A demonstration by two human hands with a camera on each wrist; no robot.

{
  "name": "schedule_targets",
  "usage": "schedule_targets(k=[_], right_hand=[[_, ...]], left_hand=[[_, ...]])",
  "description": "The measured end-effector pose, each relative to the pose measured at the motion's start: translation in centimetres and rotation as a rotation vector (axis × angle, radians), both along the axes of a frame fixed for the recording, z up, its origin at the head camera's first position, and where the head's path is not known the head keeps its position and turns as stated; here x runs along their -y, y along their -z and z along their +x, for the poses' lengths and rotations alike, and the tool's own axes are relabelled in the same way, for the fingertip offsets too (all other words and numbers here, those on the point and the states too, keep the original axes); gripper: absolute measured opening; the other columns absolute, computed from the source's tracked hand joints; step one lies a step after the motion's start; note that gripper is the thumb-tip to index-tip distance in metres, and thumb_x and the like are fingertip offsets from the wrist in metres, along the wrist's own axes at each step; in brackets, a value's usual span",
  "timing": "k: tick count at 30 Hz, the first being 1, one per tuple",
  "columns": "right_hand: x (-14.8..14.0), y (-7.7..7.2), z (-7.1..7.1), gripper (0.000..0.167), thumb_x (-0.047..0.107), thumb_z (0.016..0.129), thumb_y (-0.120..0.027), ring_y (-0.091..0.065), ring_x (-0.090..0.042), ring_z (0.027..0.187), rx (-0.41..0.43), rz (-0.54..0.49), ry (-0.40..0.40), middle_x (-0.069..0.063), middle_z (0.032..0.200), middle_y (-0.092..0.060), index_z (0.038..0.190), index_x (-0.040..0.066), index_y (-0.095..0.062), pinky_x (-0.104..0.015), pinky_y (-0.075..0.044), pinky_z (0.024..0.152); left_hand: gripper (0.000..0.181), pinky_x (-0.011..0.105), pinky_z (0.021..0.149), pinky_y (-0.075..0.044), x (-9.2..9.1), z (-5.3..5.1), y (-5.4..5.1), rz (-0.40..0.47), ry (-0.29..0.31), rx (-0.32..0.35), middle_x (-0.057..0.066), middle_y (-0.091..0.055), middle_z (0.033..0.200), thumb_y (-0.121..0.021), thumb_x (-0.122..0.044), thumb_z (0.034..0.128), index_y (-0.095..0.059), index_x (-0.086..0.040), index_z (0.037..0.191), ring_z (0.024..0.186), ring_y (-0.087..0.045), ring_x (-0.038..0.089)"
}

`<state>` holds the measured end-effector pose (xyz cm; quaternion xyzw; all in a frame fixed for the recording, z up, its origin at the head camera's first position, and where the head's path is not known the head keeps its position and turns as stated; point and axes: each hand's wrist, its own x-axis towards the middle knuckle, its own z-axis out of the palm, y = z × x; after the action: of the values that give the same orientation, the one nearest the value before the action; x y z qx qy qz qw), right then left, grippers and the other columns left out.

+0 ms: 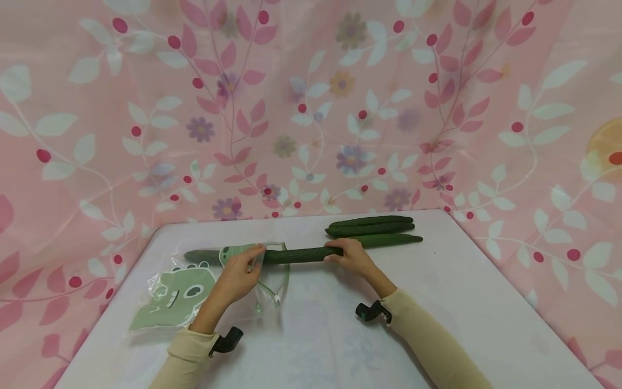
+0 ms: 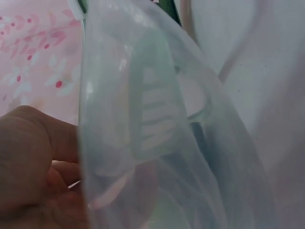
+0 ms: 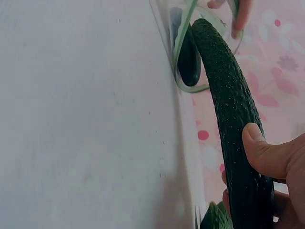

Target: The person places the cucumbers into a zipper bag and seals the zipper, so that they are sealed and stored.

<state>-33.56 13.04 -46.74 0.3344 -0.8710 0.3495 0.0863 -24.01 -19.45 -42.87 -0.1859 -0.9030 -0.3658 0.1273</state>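
Right hand (image 1: 353, 256) gripping one cucumber (image 1: 296, 255), left hand (image 1: 238, 275) holding one bag (image 1: 167, 300), one bagged cucumber (image 3: 189, 62), three loose cucumbers (image 1: 370, 230) beyond

Pink sheeting (image 1: 272, 151), printed with pale leaves (image 1: 55, 124), red berries (image 1: 44, 155), blurred flowers (image 1: 201, 129) and, at the right edge, an orange slice (image 1: 607, 143), rises behind and along both sides of a white worktop (image 1: 476, 302) under soft, even light.

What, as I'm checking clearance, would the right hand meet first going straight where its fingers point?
The right hand with its cucumber would likely meet the clear bag's green rim, though depth is unclear.
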Motion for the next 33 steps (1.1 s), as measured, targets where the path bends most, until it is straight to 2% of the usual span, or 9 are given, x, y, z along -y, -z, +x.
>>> schedule_targets(k=[1,5,8,10,18,22,27,30,33], right_hand=[[0.2,0.1,0.0,0.040,0.015,0.091,-0.081,-0.065,-0.028,0.092,0.005,-0.003,-0.005,-0.018,0.122,-0.072,0.126,-0.002,-0.073,-0.049,-0.050,0.089],[1.2,0.2,0.2,0.040,0.017,0.091,-0.080,-0.063,-0.025,0.091,0.022,-0.004,-0.010,-0.017,0.123,-0.072,0.126,-0.003,-0.073,-0.047,-0.050,0.089],[1.8,0.3,0.4,0.039,0.019,0.091,-0.080,-0.067,-0.029,0.107,0.024,0.001,-0.003,-0.016,0.121,-0.073,0.124,-0.001,-0.074,-0.049,-0.051,0.094],[2.3,0.4,0.6,0.038,0.017,0.091,-0.081,-0.067,-0.033,0.111,0.027,-0.004,-0.002,-0.016,0.120,-0.073,0.123,-0.002,-0.075,-0.051,-0.050,0.096],[4.2,1.0,1.2,0.036,0.020,0.089,-0.082,-0.068,-0.032,0.112,0.028,-0.011,0.024,-0.013,0.117,-0.074,0.120,0.003,-0.077,-0.049,-0.051,0.096],[5.0,1.2,1.4,0.032,0.021,0.090,-0.082,-0.069,-0.029,0.106,0.009,-0.006,0.023,-0.010,0.114,-0.075,0.117,0.007,-0.079,-0.047,-0.052,0.092],[6.7,1.1,1.9,0.028,0.023,0.089,-0.082,-0.069,-0.028,0.104,-0.030,0.007,0.029,-0.008,0.110,-0.076,0.114,0.008,-0.080,-0.051,-0.050,0.092],[7.8,1.1,2.3,0.030,0.025,0.090,-0.082,-0.069,-0.028,0.108,-0.012,0.007,0.063,-0.008,0.112,-0.075,0.115,0.009,-0.079,-0.055,-0.048,0.094],[9.0,1.1,2.9,0.033,0.027,0.090,-0.082,-0.068,-0.029,0.108,0.016,0.001,0.102,-0.009,0.114,-0.075,0.117,0.008,-0.079,-0.056,-0.046,0.090]], left_hand=[[0.047,0.048,0.081,-0.053,0.0,0.0,0.0,0.004,0.001,0.002,0.023,-0.053,0.149,-0.056,0.008,0.0948,-0.060,0.006,0.142,0.122,-0.060,0.044],[0.047,0.050,0.081,-0.054,-0.1,0.2,-0.2,0.019,0.007,0.012,0.022,-0.053,0.149,-0.056,0.006,0.0964,-0.059,0.005,0.143,0.117,-0.062,0.046],[0.047,0.051,0.083,-0.054,-0.3,0.3,-0.3,0.026,0.014,0.017,0.022,-0.053,0.150,-0.057,0.005,0.0972,-0.059,0.005,0.144,0.117,-0.062,0.046],[0.046,0.049,0.083,-0.053,-0.3,0.3,-0.4,0.028,0.019,0.021,0.022,-0.052,0.150,-0.057,0.004,0.0977,-0.058,0.005,0.144,0.118,-0.062,0.046],[0.047,0.033,0.064,-0.047,-0.2,0.4,-0.4,0.070,0.035,0.076,0.017,-0.050,0.154,-0.058,0.001,0.1000,-0.058,0.001,0.147,0.119,-0.061,0.046],[0.047,0.030,0.056,-0.045,-0.2,0.4,-0.3,0.087,0.042,0.099,0.017,-0.049,0.155,-0.058,0.000,0.1011,-0.057,0.000,0.148,0.120,-0.060,0.046],[0.047,0.032,0.057,-0.046,0.0,0.4,-0.4,0.090,0.027,0.109,0.017,-0.049,0.154,-0.058,-0.002,0.1013,-0.057,-0.001,0.149,0.122,-0.058,0.047],[0.047,0.033,0.060,-0.048,0.1,0.5,-0.4,0.087,0.023,0.111,0.017,-0.050,0.154,-0.058,-0.002,0.1010,-0.057,-0.001,0.148,0.121,-0.059,0.046],[0.047,0.035,0.065,-0.049,0.1,0.5,-0.4,0.086,0.023,0.100,0.018,-0.051,0.153,-0.059,-0.001,0.1005,-0.058,0.000,0.147,0.119,-0.060,0.047]])
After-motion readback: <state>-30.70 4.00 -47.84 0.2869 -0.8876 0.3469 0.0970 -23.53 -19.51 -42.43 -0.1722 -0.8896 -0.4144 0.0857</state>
